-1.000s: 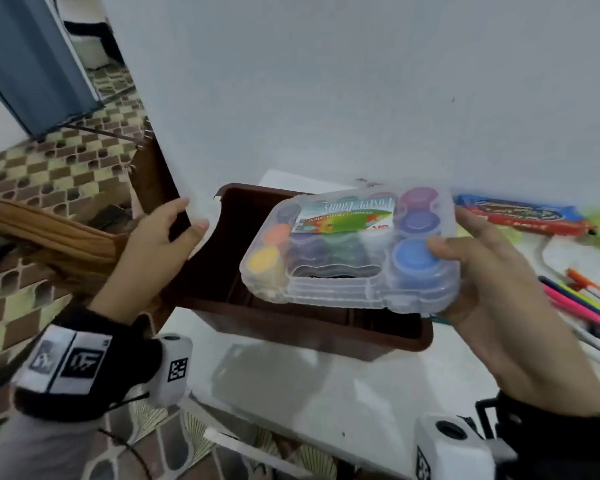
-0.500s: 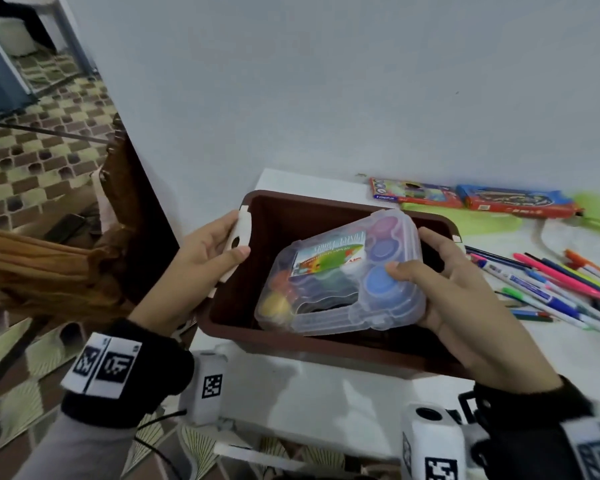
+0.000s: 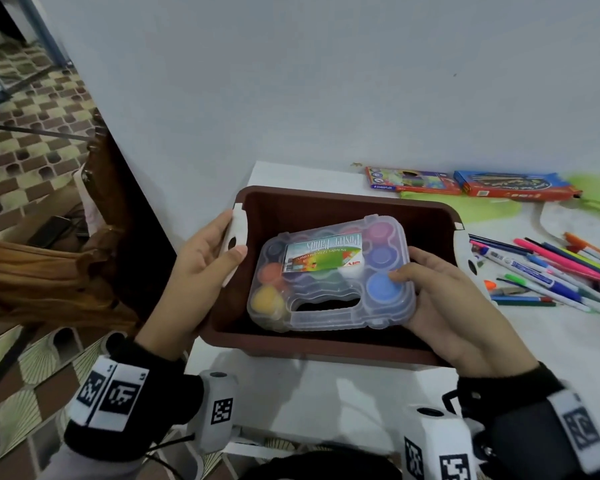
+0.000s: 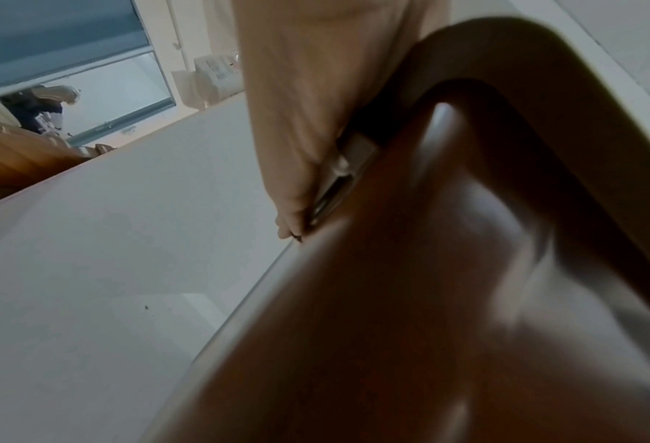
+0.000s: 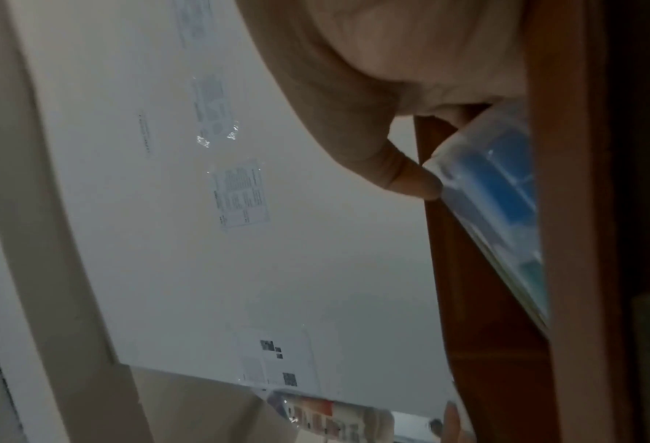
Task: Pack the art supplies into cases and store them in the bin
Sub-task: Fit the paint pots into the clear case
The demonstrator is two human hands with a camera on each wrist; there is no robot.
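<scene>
The right hand (image 3: 454, 306) grips the clear paint case (image 3: 329, 275) by its right end — thumb on top over a blue pot — holding it tilted inside the brown bin (image 3: 326, 202). The left hand (image 3: 201, 265) clasps the bin's white left handle (image 3: 238, 233), fingers curled round it. Loose markers (image 3: 548, 271) lie on the white table (image 3: 326, 396) just right of the bin.

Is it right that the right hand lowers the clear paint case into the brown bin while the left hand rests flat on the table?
Not quite. In the head view the left hand grips the brown bin by its white handle; the right hand does hold the paint case.
</scene>
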